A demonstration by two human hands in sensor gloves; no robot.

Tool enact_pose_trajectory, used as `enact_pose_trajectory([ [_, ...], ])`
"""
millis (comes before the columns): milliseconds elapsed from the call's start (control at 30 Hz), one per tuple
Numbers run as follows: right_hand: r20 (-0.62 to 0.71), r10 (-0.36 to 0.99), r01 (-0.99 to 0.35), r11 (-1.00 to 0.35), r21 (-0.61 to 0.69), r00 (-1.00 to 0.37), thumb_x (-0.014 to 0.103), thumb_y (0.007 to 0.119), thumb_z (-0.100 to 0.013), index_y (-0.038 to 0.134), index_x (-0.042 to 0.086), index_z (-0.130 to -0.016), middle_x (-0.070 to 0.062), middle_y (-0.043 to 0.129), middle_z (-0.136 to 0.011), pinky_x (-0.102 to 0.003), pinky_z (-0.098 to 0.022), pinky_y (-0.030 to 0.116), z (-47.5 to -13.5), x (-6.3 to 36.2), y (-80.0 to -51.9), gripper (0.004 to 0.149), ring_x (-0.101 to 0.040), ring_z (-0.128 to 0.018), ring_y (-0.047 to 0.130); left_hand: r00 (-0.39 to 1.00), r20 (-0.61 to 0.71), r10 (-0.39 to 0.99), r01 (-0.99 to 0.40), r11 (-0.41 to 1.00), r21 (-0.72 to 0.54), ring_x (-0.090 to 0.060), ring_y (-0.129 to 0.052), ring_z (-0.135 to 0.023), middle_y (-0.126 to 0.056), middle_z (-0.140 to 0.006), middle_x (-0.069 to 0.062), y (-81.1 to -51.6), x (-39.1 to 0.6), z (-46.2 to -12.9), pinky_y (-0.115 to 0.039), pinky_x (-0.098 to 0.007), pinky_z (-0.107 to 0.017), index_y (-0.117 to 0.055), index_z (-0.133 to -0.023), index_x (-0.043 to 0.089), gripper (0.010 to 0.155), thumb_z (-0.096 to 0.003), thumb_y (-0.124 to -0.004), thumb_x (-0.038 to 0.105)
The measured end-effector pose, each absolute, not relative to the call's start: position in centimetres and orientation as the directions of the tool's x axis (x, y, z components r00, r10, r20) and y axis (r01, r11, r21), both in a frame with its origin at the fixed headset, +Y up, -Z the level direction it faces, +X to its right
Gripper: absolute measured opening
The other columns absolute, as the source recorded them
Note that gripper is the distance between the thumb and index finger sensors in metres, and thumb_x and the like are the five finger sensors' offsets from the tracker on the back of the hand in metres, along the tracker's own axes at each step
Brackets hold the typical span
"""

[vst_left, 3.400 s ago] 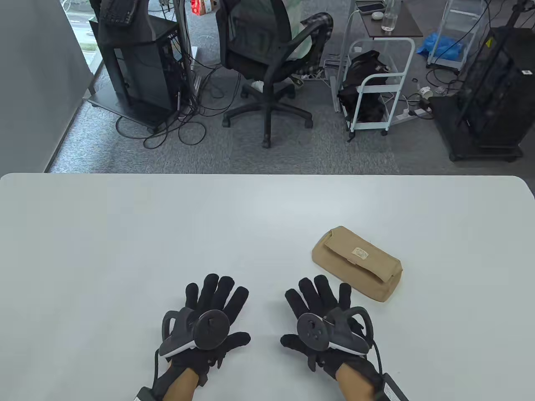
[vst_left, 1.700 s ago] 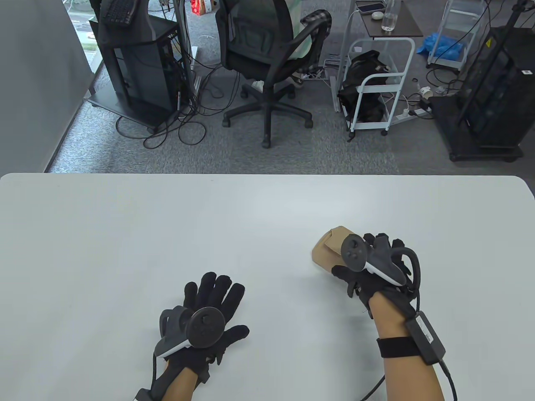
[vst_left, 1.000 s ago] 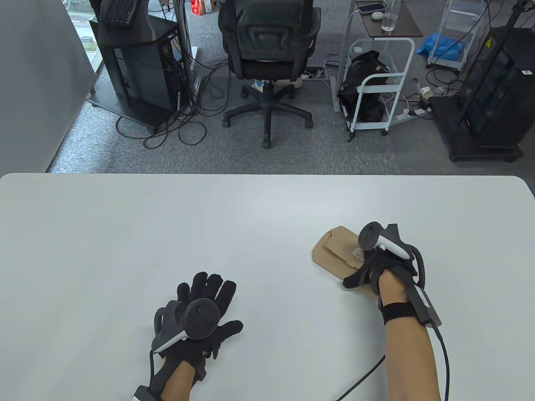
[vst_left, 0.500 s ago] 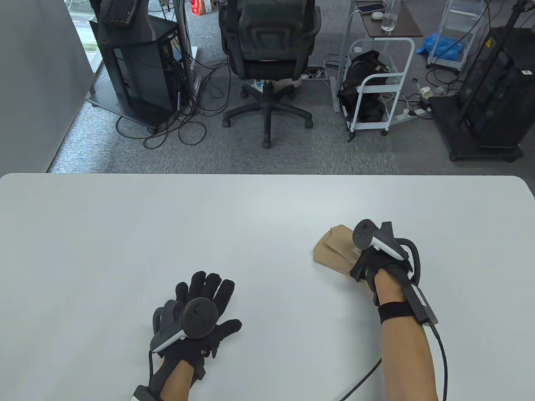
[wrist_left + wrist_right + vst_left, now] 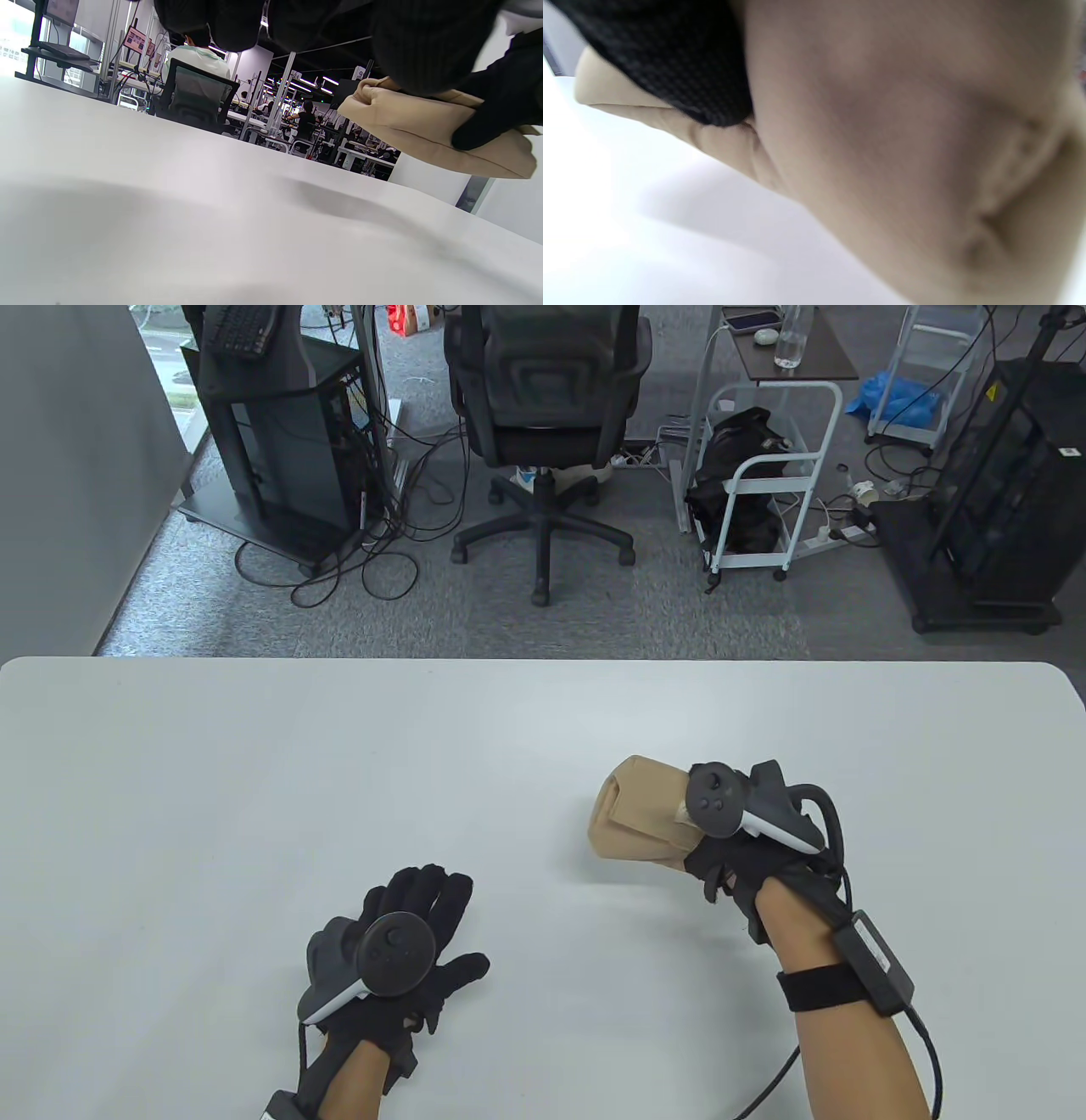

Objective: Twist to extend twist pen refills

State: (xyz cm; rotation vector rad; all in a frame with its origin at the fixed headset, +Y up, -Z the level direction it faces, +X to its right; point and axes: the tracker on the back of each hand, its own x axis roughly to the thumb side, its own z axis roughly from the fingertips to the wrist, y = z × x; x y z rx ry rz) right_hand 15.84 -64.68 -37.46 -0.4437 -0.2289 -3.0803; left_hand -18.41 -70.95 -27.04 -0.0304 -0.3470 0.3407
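A tan fabric pencil pouch (image 5: 636, 819) with its flap closed is held by my right hand (image 5: 730, 848), which grips its right end and holds it above the white table (image 5: 339, 780). The pouch also shows in the left wrist view (image 5: 428, 131), off the table with a shadow under it, and it fills the right wrist view (image 5: 903, 148). My left hand (image 5: 416, 933) lies flat on the table at the front left, fingers spread and holding nothing. No pen is visible.
An office chair (image 5: 543, 432), a computer stand (image 5: 280, 432) and a white cart (image 5: 755, 475) stand on the floor beyond the table's far edge.
My right hand reached to the pouch, gripped it, and has now lifted it and moved it left toward the table's middle. My left hand stayed flat, shifting only slightly.
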Motion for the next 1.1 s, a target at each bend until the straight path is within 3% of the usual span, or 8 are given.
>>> enact_pose_trajectory([
  [167,0.401,-0.021,0.075,-0.99,0.118,-0.916,0.048,0.098,-0.039,0.033,0.004,-0.11,-0.033,0.049,-0.108,-0.081,-0.062,0.054,-34.0,11.9,-64.8,0.105,-0.06,-0.092,0.059,0.88,0.324,0.348,-0.351,0.935,-0.049,-0.051,-0.049,-0.106,-0.048,-0.115,-0.022,-70.4,-19.2,-26.7,-0.042,-0.067,-0.07,-0.05,-0.112,0.015,0.095,-0.0366,-0.08,0.064],
  [367,0.501,0.021,0.078,-0.981,0.175,-0.865,0.048,0.098,-0.039,0.034,0.005,-0.11,-0.032,0.05,-0.108,-0.081,-0.062,0.054,-32.1,7.8,-67.8,0.105,-0.06,-0.092,0.059,0.872,0.331,0.361,-0.361,0.93,-0.063,-0.051,-0.049,-0.106,-0.047,-0.115,-0.023,-70.4,-19.2,-26.6,-0.041,-0.067,-0.07,-0.05,-0.112,0.013,0.099,-0.0336,-0.081,0.067],
  [667,0.506,0.127,0.041,-0.95,0.308,-0.853,0.047,0.098,-0.039,0.034,0.004,-0.11,-0.033,0.049,-0.108,-0.08,-0.063,0.053,-32.7,4.6,-73.0,0.104,-0.06,-0.092,0.059,0.868,0.333,0.367,-0.355,0.93,-0.1,-0.051,-0.048,-0.106,-0.046,-0.115,-0.023,-70.8,-18.8,-26.8,-0.04,-0.068,-0.07,-0.049,-0.112,0.013,0.101,-0.0329,-0.082,0.067],
  [933,0.486,0.15,0.057,-0.921,0.386,-0.861,0.046,0.098,-0.039,0.032,0.005,-0.11,-0.032,0.041,-0.11,-0.081,-0.064,0.044,-33.4,4.4,-74.8,0.105,-0.061,-0.096,0.049,0.866,0.328,0.378,-0.347,0.926,-0.151,-0.05,-0.054,-0.104,-0.046,-0.115,-0.023,-71.3,-18.5,-27.1,-0.043,-0.067,-0.07,-0.048,-0.112,0.013,0.102,-0.0325,-0.082,0.067],
  [1100,0.479,0.145,0.093,-0.894,0.439,-0.866,0.052,0.097,-0.038,0.024,0.007,-0.111,-0.03,0.027,-0.114,-0.084,-0.064,0.034,-33.2,4.5,-74.8,0.112,-0.06,-0.099,0.036,0.865,0.33,0.377,-0.344,0.926,-0.153,-0.05,-0.055,-0.104,-0.046,-0.115,-0.023,-71.4,-18.4,-27.0,-0.044,-0.066,-0.07,-0.048,-0.112,0.013,0.102,-0.0324,-0.082,0.067],
])
